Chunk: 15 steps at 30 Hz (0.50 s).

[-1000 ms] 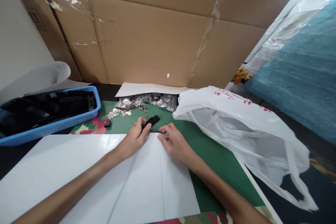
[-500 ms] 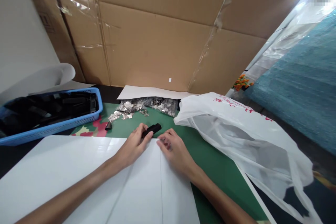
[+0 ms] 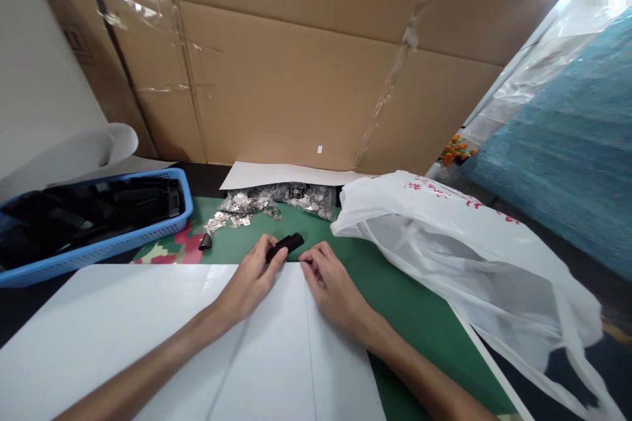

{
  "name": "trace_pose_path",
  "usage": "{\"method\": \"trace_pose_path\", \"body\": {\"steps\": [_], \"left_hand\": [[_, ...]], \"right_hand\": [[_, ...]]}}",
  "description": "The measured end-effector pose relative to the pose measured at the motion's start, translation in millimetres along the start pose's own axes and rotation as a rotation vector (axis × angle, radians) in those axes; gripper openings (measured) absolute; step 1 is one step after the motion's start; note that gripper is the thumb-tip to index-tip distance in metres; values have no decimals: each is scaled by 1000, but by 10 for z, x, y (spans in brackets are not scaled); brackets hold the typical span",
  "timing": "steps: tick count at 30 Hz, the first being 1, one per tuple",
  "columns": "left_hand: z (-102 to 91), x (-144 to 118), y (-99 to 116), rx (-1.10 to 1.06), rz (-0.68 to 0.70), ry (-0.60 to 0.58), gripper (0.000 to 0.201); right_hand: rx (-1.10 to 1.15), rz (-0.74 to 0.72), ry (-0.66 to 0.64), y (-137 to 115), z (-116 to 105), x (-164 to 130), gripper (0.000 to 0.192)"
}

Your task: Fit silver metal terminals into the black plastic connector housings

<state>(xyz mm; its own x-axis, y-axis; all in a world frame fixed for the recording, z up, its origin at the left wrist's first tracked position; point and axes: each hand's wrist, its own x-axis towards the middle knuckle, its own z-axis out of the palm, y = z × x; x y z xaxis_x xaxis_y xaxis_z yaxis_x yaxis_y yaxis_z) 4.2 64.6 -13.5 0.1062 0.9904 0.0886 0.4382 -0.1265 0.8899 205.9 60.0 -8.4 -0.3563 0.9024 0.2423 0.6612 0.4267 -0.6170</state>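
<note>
My left hand is closed on a short black plastic piece, which sticks out past the fingers to the upper right. Just right of it, my right hand is pinched at the far edge of the white board. A small dark thing shows at its fingertips, too small to name. Both forearms lie over the board. Beyond the hands, small silvery metal pieces are heaped on the green sheet, partly in clear plastic bags. A small black cap-like piece rests left of them.
A blue plastic basket full of black parts stands at the left. On the right lies a white plastic bag with red print. Large cardboard rises behind the table, with a white sheet at its foot.
My right fingers have drawn closer together, and the shiny bits seen inside that hand are now hidden. My left hand keeps its hold on the black piece. The view has shifted slightly.
</note>
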Motion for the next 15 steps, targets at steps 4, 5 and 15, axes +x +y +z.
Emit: {"method": "trace_pose_path", "body": {"steps": [4, 5, 15], "left_hand": [[-99, 24, -51, -69, -61, 145, 35], [-124, 38, -73, -82, -69, 182, 36], [-162, 93, -174, -123, -67, 262, 37]], "right_hand": [[-224, -87, 91, -34, 84, 198, 54], [-313, -98, 73, -52, 112, 303, 64], [-755, 171, -60, -158, 217, 1784, 32]]}}
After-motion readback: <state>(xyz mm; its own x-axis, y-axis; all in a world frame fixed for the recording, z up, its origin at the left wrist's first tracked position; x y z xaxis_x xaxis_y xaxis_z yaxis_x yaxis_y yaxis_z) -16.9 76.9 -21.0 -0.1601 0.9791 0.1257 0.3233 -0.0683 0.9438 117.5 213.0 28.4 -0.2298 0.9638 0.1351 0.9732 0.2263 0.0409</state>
